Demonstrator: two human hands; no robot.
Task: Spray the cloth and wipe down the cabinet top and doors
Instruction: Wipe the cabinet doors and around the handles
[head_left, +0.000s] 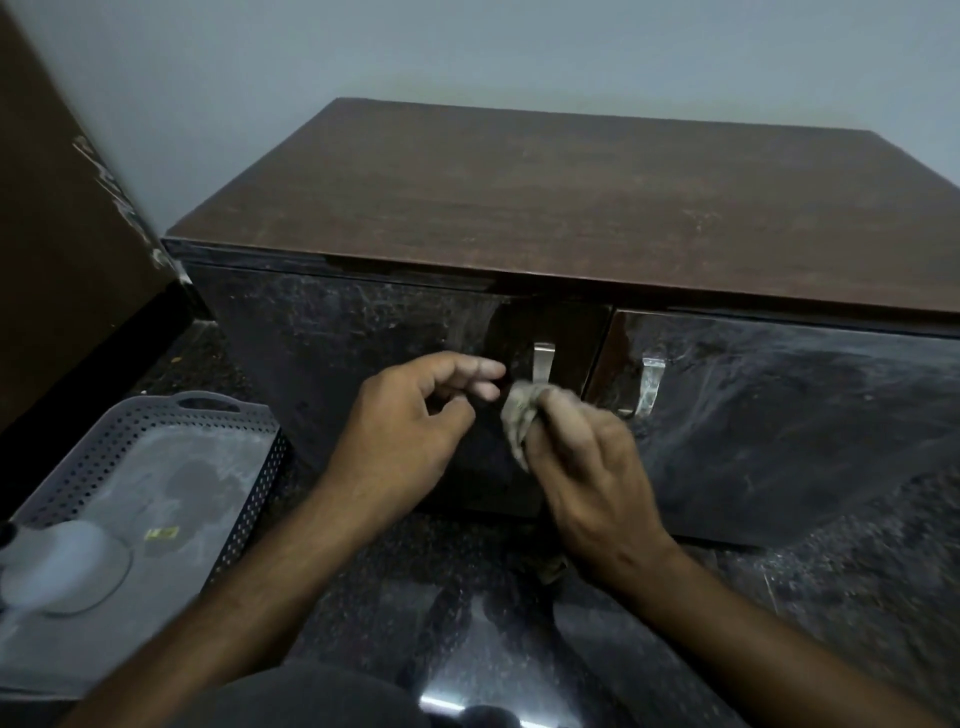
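Head view: right hand (587, 467) fingers (558, 402) pinch cloth (519, 415).

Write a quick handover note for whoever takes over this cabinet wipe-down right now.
Right hand: bunched around the cloth, low on the left door beside its metal handle.
Left hand: empty, fingers loosely curled, just left of the cloth.
Tray with the white spray bottle: on the floor, left of the cabinet.
Done: a wiped arc shows around the left handle.
Left: both doors look smudged; the cabinet top still looks dusty.
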